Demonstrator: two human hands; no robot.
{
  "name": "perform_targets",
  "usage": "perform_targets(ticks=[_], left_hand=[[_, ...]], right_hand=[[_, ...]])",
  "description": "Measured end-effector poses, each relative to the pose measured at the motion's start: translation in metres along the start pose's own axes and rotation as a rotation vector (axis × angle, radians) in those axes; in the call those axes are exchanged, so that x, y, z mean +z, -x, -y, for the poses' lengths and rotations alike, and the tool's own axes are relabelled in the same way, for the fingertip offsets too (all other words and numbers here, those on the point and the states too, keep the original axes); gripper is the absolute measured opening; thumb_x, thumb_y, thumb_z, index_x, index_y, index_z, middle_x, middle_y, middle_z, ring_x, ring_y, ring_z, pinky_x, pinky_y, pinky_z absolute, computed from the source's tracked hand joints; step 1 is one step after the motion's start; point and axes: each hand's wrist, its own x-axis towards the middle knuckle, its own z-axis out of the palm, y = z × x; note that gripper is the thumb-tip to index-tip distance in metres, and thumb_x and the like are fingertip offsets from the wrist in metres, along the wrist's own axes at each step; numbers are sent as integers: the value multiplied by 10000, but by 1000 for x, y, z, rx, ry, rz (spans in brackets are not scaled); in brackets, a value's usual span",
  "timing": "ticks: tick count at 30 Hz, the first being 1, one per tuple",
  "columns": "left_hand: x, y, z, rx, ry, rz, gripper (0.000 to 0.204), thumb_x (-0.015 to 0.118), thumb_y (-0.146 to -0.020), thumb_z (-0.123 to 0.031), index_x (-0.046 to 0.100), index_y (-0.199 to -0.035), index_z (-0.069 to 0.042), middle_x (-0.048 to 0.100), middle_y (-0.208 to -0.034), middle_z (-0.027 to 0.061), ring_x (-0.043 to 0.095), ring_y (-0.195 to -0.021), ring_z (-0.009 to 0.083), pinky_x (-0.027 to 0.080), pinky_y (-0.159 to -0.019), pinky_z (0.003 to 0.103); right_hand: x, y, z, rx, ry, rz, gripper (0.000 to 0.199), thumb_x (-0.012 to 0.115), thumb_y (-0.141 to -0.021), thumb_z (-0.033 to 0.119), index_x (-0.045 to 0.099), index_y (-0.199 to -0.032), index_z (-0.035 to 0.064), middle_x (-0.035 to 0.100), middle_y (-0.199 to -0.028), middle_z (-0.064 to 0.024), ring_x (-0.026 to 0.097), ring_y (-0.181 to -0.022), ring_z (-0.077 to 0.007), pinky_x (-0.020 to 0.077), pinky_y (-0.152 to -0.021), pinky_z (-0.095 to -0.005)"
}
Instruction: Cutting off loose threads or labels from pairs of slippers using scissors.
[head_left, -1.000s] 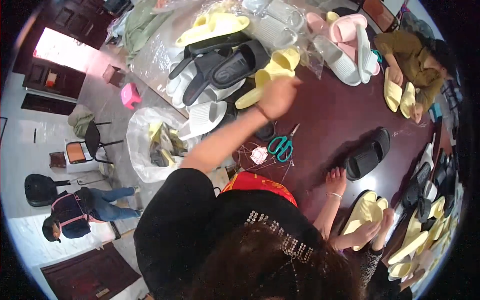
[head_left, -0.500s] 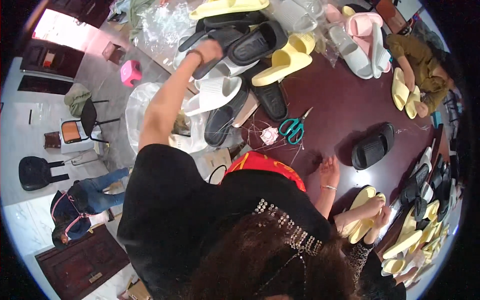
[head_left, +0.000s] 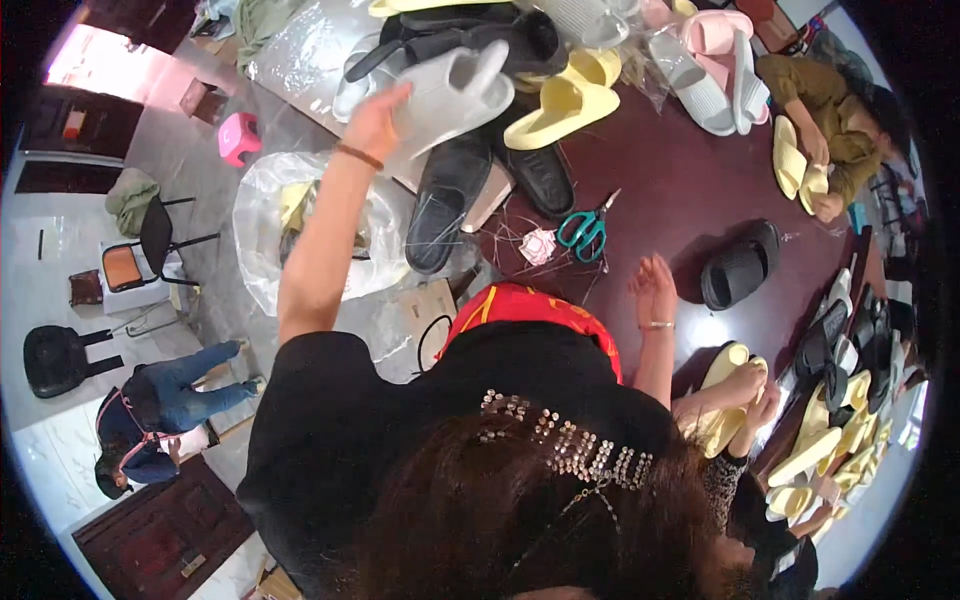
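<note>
My left hand [head_left: 374, 128] grips a light grey slide slipper [head_left: 440, 100], slightly blurred, above the far-left pile; its fingers are partly hidden. Under and around it lie black slippers [head_left: 530, 45], and a black slipper [head_left: 447, 200] rests just nearer to me. A yellow slipper [head_left: 565, 105] leans at the pile's right side. My right hand [head_left: 653, 290] hovers over the dark red table with fingers apart and nothing in it. To its right lies a single black ribbed slipper [head_left: 740, 265]. Teal-handled scissors [head_left: 585, 235] and a small pink-white bundle [head_left: 537, 246] lie to its left.
One co-worker's hands [head_left: 745, 395] hold yellow slippers at the right; another person [head_left: 835, 125] handles yellow slippers at the far right. Many slippers [head_left: 830, 420] line the right side. A plastic bag [head_left: 265, 235] stands left of the table, with a pink stool [head_left: 239, 138] beyond.
My left hand has drawn back a little from the black slippers and now lifts a light grey slipper. The white slipper at the pile's near side is gone from its place. My right hand moved slightly away from me.
</note>
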Motion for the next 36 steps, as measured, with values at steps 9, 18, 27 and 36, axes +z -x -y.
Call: perform_targets(ticks=[9, 18, 27, 36], left_hand=[[151, 54, -43, 36, 109, 623, 287, 484, -830, -91, 454, -1099, 7, 556, -1023, 75, 534, -946, 154, 416, -852, 308], [248, 96, 145, -327, 224, 695, 360, 474, -796, -12, 399, -1147, 1, 496, -1098, 78, 501, -985, 163, 404, -843, 288], [242, 81, 297, -418, -671, 1178, 261, 515, -725, -76, 554, -979, -33, 587, -912, 78, 549, -886, 190, 423, -756, 308], [253, 4, 280, 787, -1627, 672, 522, 617, -674, -177, 391, -1132, -71, 573, -923, 176, 549, -808, 355, 438, -717, 407]], right_hand=[[82, 49, 29, -139, 223, 286, 377, 528, -823, 240, 434, -1160, 100, 546, -1004, -26, 527, -890, -133, 427, -744, -310], [19, 41, 36, -231, -222, 251, 421, 412, -869, 294, 383, -1230, 80, 485, -1157, -91, 512, -992, -212, 437, -805, -367], [-145, 18, -4, -412, -646, 61, 534, 415, -832, 442, 365, -1245, 108, 416, -1250, -87, 416, -1122, -254, 389, -864, -409], [-110, 54, -27, -307, -202, -658, 629, 569, -742, 461, 361, -1234, 130, 328, -1291, -130, 359, -1148, -299, 346, -871, -442]])
